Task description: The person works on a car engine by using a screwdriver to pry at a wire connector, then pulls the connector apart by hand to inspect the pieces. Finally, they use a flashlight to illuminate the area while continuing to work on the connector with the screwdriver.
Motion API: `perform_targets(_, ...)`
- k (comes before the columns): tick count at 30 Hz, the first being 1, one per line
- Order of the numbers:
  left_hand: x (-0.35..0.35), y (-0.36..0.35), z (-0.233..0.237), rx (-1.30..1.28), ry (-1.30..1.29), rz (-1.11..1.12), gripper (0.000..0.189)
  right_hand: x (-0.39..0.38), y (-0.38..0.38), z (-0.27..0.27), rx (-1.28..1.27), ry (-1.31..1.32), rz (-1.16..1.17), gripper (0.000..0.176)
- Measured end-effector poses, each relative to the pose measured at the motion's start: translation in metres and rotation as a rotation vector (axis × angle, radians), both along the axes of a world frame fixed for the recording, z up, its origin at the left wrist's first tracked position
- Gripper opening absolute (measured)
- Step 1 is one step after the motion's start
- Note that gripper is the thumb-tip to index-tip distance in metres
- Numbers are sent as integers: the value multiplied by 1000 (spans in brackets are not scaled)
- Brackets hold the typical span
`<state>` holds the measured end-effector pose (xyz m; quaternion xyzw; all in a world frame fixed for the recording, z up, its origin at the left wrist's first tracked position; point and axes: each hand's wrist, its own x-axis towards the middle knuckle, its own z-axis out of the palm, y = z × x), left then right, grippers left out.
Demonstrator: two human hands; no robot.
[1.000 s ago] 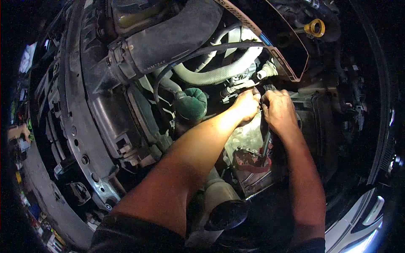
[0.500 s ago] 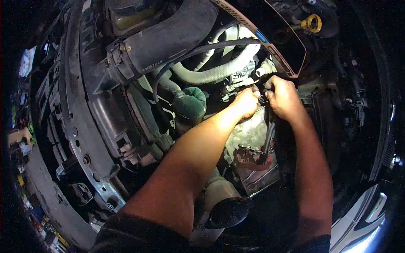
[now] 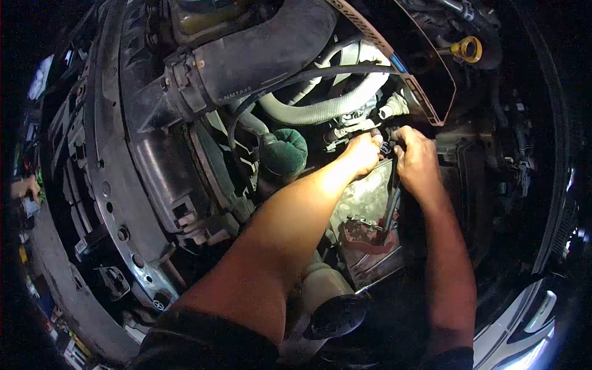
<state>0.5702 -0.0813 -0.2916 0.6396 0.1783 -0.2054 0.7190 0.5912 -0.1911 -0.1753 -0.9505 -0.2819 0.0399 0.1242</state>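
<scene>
Both hands are deep in an engine bay, close together. My left hand (image 3: 364, 152) has its fingers pressed together at a small dark connector (image 3: 386, 148). Just right of it, my right hand (image 3: 414, 151) has its fingers curled at the same connector and a dark cable (image 3: 393, 197) that runs down from there. What lies between the fingertips is partly hidden. Above the hands are a light-coloured fitting (image 3: 393, 107) and a pale braided hose (image 3: 314, 113). Below them lies a lit metal surface (image 3: 354, 200).
A thick black air duct (image 3: 246, 58) crosses the upper left. A green cloth-like cover (image 3: 283, 152) stands left of my left forearm. A red terminal piece (image 3: 369, 239), a black cap (image 3: 336, 316) and a yellow ring (image 3: 470, 49) are also around. The radiator support (image 3: 117, 185) runs down the left.
The view has shifted slightly. My right hand has turned a little and its fingers sit lower around the connector, which shows more clearly. My left hand stays almost in place.
</scene>
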Motion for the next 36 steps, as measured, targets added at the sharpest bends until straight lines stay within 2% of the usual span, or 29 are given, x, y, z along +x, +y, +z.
perform_targets(5,-3,0,3,-17,-17,50,39,-1,-3,-6,-33,-11,26,20)
perform_targets(11,-1,2,5,30,2,2,41,-2,-5,-10,-79,-46,60,19)
perform_targets(14,-3,-3,3,-5,-19,75,42,-2,-4,-10,-92,-43,55,19)
perform_targets(20,-2,6,12,47,-24,-18,42,-4,-1,-8,-121,-24,37,19)
perform_targets(26,1,-6,-11,27,-47,28,41,-4,-1,-8,-138,-21,54,19)
perform_targets(36,-1,3,1,65,-40,-35,38,-6,-4,-10,-131,-41,72,21)
